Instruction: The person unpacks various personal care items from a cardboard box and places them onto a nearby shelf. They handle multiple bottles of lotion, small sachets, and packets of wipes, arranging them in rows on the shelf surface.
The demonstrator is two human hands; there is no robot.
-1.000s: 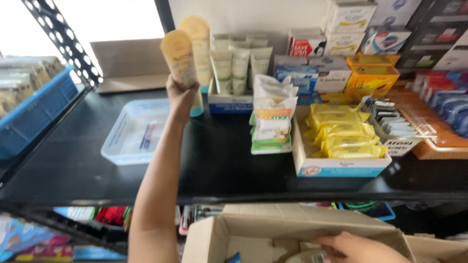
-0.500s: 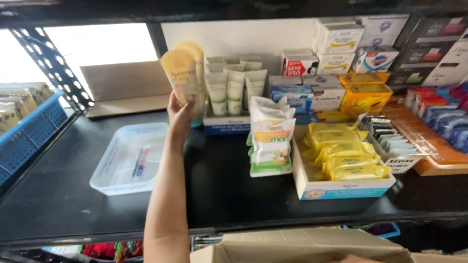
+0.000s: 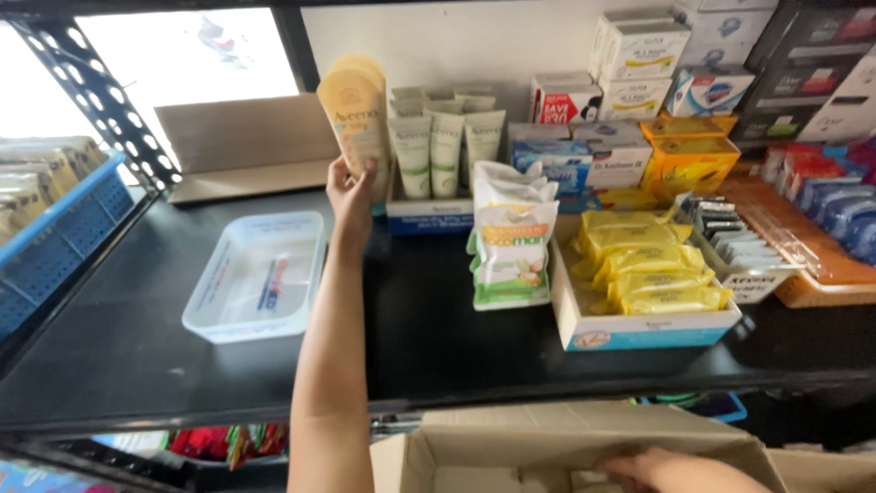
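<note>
My left hand (image 3: 351, 194) gripped a yellow tube (image 3: 353, 114) upright at the back of the black shelf (image 3: 137, 347). My right hand (image 3: 662, 470) lay inside the cardboard box (image 3: 511, 438), grip unclear.

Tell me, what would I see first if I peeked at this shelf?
A left hand reaching up, holding a tall cream-yellow tube at the back of the black shelf. To its right sits a box of bright yellow packets. Down below, the right hand dips into a cardboard box.
</note>
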